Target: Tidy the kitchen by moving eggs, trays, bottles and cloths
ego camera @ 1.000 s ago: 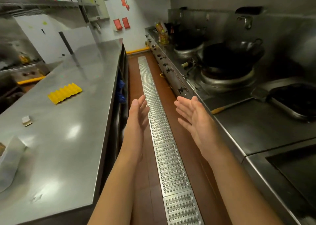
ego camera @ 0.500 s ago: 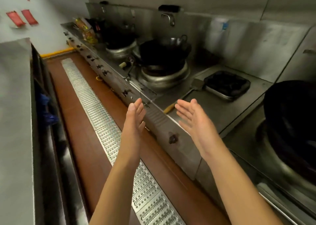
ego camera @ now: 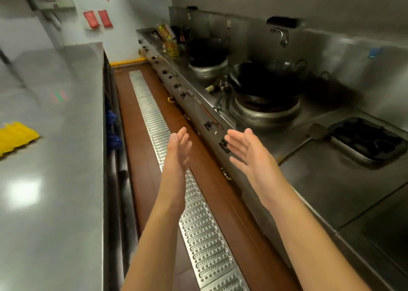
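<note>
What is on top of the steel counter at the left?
A yellow tray lies on the steel counter, cut by the frame edge. Whether it holds eggs cannot be told.

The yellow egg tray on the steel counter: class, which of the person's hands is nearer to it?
Left. The left hand is over the floor drain, across the aisle from the yellow egg tray; the right hand is farther, by the stove.

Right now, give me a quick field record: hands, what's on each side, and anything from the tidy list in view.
left hand: open, empty, raised over the aisle
right hand: open, empty, palm turned inward
left side: steel counter with yellow egg tray at frame edge
right side: stove line with near wok on its burner
far end of stove: bottles, blurred
floor: metal drain grate between the hands
cloths, eggs: none clearly seen
</note>
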`<act>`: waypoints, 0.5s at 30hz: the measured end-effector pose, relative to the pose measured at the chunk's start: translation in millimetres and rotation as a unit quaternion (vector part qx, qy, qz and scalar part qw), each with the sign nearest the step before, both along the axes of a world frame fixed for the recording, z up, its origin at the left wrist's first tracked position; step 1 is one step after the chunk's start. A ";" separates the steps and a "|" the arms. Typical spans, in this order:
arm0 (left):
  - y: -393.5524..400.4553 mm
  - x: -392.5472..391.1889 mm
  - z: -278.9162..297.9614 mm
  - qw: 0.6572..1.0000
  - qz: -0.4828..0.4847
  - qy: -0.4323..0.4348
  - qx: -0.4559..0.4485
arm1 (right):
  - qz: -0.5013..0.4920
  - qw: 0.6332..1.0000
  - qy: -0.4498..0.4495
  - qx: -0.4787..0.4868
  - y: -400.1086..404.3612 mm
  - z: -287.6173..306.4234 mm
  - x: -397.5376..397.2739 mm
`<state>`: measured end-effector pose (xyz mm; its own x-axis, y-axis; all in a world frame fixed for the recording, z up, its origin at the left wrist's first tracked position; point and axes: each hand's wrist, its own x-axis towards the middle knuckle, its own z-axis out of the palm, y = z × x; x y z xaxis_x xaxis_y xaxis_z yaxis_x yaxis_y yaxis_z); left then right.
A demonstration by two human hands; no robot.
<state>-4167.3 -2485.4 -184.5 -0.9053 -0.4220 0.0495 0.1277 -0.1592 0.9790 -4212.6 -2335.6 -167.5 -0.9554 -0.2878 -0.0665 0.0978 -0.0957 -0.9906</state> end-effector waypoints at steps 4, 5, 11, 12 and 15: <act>-47.6 7.9 4.5 0.997 0.080 -0.001 -0.004 | 0.097 0.995 0.000 -0.014 -58.0 7.0 -11.8; -58.2 9.8 5.7 0.995 0.103 -0.002 -0.002 | 0.122 0.992 -0.002 -0.018 -72.4 7.7 -15.6; -97.8 32.5 14.9 0.966 0.258 -0.022 0.025 | 0.268 0.962 -0.030 -0.040 -146.3 0.6 -32.8; -99.3 37.4 15.9 0.959 0.283 -0.026 0.018 | 0.301 0.952 -0.030 -0.041 -154.3 -0.9 -33.1; -99.8 50.5 16.2 0.934 0.355 -0.035 0.008 | 0.373 0.926 -0.039 -0.052 -171.6 -3.3 -33.9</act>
